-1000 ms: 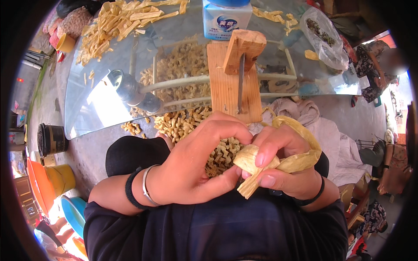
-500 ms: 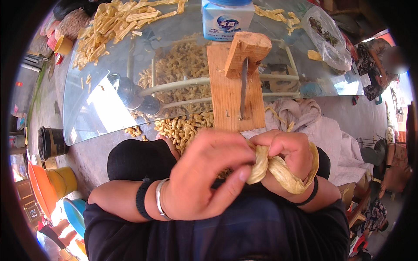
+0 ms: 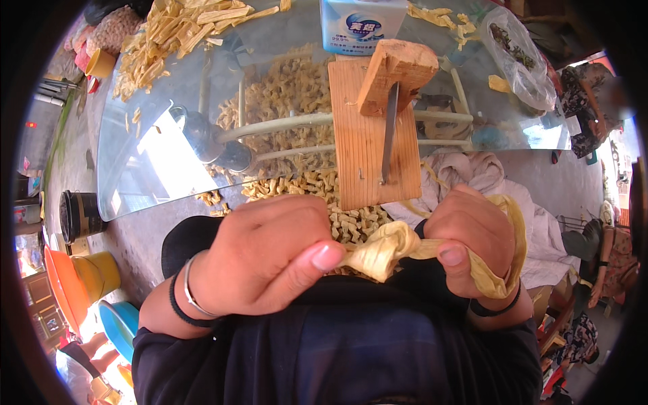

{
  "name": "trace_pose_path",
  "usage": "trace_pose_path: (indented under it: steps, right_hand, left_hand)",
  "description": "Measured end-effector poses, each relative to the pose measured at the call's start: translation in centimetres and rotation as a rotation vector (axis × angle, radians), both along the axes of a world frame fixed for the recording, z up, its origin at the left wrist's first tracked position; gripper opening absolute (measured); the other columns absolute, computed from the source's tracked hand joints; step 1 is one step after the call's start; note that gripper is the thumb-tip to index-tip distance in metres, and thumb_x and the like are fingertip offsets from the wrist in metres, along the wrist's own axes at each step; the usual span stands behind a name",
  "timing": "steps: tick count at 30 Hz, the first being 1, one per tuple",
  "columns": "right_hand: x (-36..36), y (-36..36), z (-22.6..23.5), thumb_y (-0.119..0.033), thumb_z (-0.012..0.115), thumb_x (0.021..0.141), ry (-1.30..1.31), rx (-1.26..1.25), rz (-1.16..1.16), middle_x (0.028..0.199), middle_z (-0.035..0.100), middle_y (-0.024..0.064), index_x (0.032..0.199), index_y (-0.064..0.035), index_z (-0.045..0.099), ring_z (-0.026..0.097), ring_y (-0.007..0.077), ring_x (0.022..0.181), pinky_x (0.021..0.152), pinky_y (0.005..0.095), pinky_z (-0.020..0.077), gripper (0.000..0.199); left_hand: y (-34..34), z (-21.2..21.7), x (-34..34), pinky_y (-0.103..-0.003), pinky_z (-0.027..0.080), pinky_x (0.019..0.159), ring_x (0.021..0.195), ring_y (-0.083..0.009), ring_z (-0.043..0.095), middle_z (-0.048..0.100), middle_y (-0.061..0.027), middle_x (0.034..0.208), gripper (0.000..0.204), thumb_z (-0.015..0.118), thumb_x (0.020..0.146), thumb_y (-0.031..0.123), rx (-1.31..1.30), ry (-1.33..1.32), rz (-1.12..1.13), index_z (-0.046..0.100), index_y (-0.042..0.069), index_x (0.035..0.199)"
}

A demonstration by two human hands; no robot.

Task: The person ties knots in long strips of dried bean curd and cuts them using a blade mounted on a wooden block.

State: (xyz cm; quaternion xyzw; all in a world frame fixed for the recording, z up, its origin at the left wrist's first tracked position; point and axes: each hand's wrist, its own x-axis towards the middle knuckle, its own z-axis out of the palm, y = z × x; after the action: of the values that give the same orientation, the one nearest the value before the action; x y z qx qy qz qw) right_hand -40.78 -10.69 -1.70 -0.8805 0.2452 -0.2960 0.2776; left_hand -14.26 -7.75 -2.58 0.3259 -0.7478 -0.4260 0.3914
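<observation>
A pale yellow strip of tofu skin (image 3: 383, 251) stretches between my two hands, with a knot in its middle. My left hand (image 3: 273, 253) pinches the short end just left of the knot, thumb against curled fingers. On the other side my right hand (image 3: 470, 236) grips the strip, thumb pressing it. The long tail of the strip loops around the outside of this hand and back by the wrist. Just beyond the hands, a wooden board (image 3: 347, 158) overhangs the glass table's near edge. A wooden block (image 3: 398, 75) on it holds a narrow metal blade (image 3: 390, 135).
On the glass table (image 3: 182, 88) lie loose strips (image 3: 182, 34), a blue-and-white tub (image 3: 361, 27) and a clear plastic bag (image 3: 520, 61). Many knotted pieces (image 3: 290, 185) are heaped below. A light cloth (image 3: 526, 216) is at right; a black bucket (image 3: 82, 216) stands left.
My hands have moved apart, left hand leftward and right hand rightward. The loop in the tofu skin strip has drawn into a knot between them. The view has shifted slightly.
</observation>
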Motion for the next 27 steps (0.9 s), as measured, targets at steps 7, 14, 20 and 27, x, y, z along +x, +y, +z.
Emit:
trace_pose_path:
  steps: [7,14,20,27]
  right_hand:
    - [0.8,0.8,-1.0,-0.01,0.058,0.093,-0.119,0.325,0.073,0.07,0.054,0.0111,0.078,-0.0014,0.057,0.053,0.0295,0.059,0.056,0.0376,0.0432,0.017]
    - [1.4,1.2,-0.6,-0.011,0.053,0.096,-0.134,0.431,0.051,0.064,0.052,0.0083,0.073,-0.0018,0.053,0.052,0.0261,0.056,0.053,0.0354,0.0427,0.024]
    - [0.9,2.4,-1.3,-0.031,0.036,0.103,-0.202,0.557,-0.146,0.055,0.043,0.0023,0.068,-0.0038,0.048,0.041,0.0144,0.047,0.048,0.0281,0.0377,0.045]
    - [3.4,2.7,-2.5,-0.025,0.042,0.103,-0.328,1.557,-0.208,0.056,0.05,0.0061,0.07,-0.0041,0.053,0.047,0.014,0.047,0.048,0.0281,0.04,0.04]
  left_hand:
    - [-0.8,0.3,-0.3,-0.032,0.053,0.077,0.085,-0.0238,0.068,0.068,-0.0152,0.098,0.055,0.077,0.082,0.039,0.233,0.066,-0.126,0.062,-0.006,0.109]
    - [-0.9,0.2,-1.6,-0.027,0.048,0.06,0.072,-0.0205,0.066,0.068,-0.0136,0.087,0.02,0.073,0.081,0.003,0.138,0.075,-0.167,0.062,-0.001,0.097]
    - [-0.3,0.4,0.2,-0.023,0.044,0.056,0.066,-0.0122,0.062,0.066,-0.0094,0.079,0.013,0.072,0.08,-0.001,0.311,0.101,0.011,0.061,0.001,0.088]
    - [-0.8,-0.3,0.0,-0.032,0.048,0.081,0.084,-0.0125,0.063,0.063,-0.0067,0.086,0.031,0.079,0.078,0.008,0.182,0.203,0.069,0.055,0.004,0.098]
